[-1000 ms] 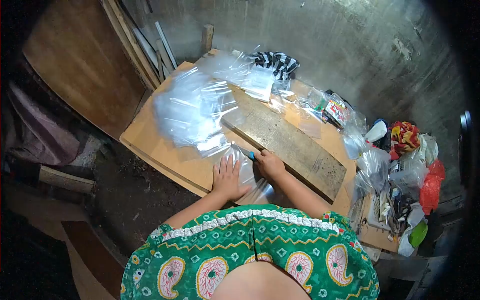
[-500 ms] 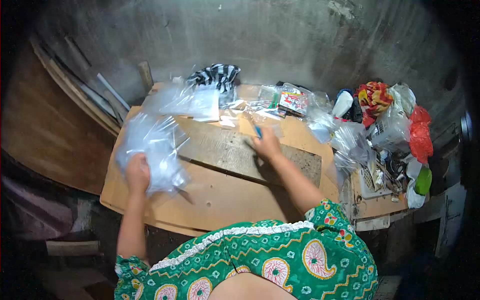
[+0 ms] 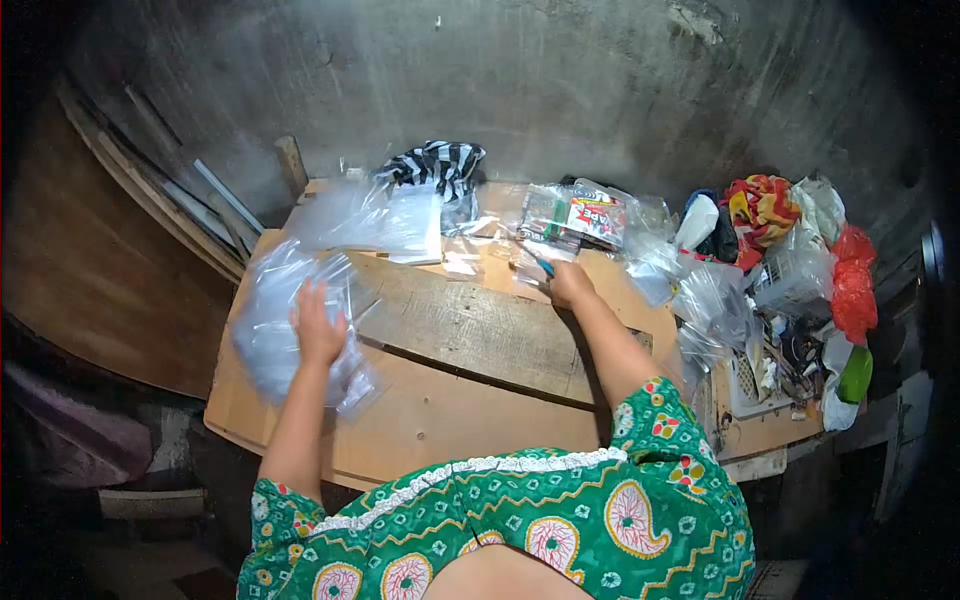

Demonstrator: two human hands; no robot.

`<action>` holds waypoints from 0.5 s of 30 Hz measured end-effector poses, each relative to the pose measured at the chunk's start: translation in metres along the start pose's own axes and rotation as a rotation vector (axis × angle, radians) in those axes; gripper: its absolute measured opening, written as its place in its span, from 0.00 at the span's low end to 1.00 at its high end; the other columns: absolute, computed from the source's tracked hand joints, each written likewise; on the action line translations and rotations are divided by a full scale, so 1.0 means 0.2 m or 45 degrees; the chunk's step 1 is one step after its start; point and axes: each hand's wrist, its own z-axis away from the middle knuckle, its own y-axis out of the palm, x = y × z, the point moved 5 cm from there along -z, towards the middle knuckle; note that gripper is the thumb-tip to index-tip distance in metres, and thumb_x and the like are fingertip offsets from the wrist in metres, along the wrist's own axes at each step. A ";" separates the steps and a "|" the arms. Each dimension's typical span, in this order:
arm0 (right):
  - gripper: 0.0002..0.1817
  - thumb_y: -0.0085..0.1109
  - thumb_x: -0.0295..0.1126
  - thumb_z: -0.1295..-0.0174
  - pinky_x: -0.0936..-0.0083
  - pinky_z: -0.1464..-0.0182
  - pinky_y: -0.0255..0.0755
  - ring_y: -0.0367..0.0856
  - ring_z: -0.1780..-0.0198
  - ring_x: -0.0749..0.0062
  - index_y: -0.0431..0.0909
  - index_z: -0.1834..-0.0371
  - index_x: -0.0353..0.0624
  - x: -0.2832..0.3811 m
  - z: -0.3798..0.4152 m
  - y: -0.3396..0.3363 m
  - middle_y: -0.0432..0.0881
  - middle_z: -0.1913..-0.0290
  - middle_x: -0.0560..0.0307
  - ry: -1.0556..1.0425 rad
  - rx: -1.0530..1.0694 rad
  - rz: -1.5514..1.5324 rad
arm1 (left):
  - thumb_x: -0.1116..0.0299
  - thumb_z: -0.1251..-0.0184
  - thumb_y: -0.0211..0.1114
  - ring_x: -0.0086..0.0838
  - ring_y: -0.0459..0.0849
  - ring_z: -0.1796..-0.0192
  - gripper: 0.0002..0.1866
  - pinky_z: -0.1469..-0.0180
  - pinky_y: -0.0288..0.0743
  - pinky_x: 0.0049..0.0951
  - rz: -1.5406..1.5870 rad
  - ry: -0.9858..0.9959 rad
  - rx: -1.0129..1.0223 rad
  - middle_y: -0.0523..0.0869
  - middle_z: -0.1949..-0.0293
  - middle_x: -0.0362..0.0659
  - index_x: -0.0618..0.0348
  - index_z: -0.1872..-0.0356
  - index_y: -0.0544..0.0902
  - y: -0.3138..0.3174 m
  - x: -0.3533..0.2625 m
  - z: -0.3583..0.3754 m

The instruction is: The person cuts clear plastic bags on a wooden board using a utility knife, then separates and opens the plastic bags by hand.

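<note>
My left hand [image 3: 318, 325] lies with fingers spread on a loose pile of clear plastic bags [image 3: 270, 345] at the table's left. My right hand [image 3: 573, 285] is closed around a slim blue-handled tool [image 3: 544, 266], whose narrow end points up and left; its exact kind is hard to make out. Just beyond that tip are small clear plastic pieces [image 3: 462, 262]. A worn wooden board [image 3: 470, 320] lies slantwise across the table between my hands. Behind the pile, a flat stack of clear plastic sheets [image 3: 408, 215] rests on the table.
A black-and-white striped bag [image 3: 440, 165] sits at the back by the wall. Right of it lies a printed packet marked TAPE [image 3: 597, 215]. Crumpled plastic, a patterned cloth [image 3: 762, 210], a red bag [image 3: 853, 285] and a tray of odds and ends [image 3: 750, 390] crowd the right side.
My left hand has gone from gripping the edge of the plastic pile to lying spread over it. My right hand has shifted right with the blue-handled tool, away from the board's middle.
</note>
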 end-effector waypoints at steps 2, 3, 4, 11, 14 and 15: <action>0.11 0.50 0.27 0.48 0.63 0.56 0.70 0.77 0.57 0.52 0.77 0.62 0.45 0.17 0.04 -0.19 0.79 0.61 0.44 -0.323 -0.176 -0.227 | 0.67 0.54 0.63 0.46 0.55 0.33 0.38 0.37 0.49 0.52 0.212 0.189 0.032 0.53 0.33 0.52 0.55 0.37 0.59 0.01 -0.19 0.05; 0.10 0.51 0.27 0.50 0.65 0.58 0.70 0.78 0.60 0.55 0.77 0.63 0.44 0.27 0.10 -0.29 0.80 0.63 0.46 -0.366 -0.094 -0.314 | 0.68 0.55 0.63 0.47 0.54 0.33 0.39 0.37 0.51 0.48 0.393 0.257 0.056 0.53 0.33 0.53 0.55 0.36 0.58 -0.01 -0.31 0.07; 0.10 0.53 0.26 0.51 0.66 0.60 0.70 0.78 0.63 0.57 0.77 0.64 0.43 0.35 0.14 -0.35 0.81 0.65 0.48 -0.410 -0.013 -0.400 | 0.69 0.56 0.64 0.47 0.54 0.33 0.41 0.37 0.53 0.45 0.576 0.324 0.075 0.53 0.34 0.54 0.56 0.36 0.57 -0.03 -0.43 0.08; 0.06 0.56 0.29 0.44 0.88 0.88 0.50 0.58 0.88 0.87 0.69 0.66 0.44 0.81 0.46 -0.43 0.67 0.81 0.67 -0.520 0.997 -2.033 | 0.62 0.52 0.65 0.40 0.60 0.35 0.47 0.38 0.59 0.37 2.260 -0.045 0.701 0.56 0.34 0.51 0.54 0.32 0.46 0.17 -0.69 0.09; 0.05 0.54 0.30 0.43 0.88 0.88 0.49 0.57 0.89 0.88 0.69 0.67 0.44 0.82 0.41 -0.30 0.66 0.82 0.68 -0.455 0.931 -2.249 | 0.53 0.47 0.60 0.37 0.66 0.38 0.43 0.40 0.63 0.36 2.479 -0.021 1.023 0.63 0.37 0.47 0.54 0.33 0.49 0.13 -0.72 0.16; 0.05 0.53 0.30 0.43 0.88 0.88 0.49 0.56 0.89 0.88 0.69 0.67 0.45 0.79 0.41 -0.24 0.65 0.82 0.68 -0.342 0.830 -2.188 | 0.56 0.46 0.59 0.38 0.69 0.42 0.39 0.43 0.66 0.38 2.689 -0.178 1.016 0.68 0.42 0.48 0.56 0.34 0.53 0.08 -0.71 0.20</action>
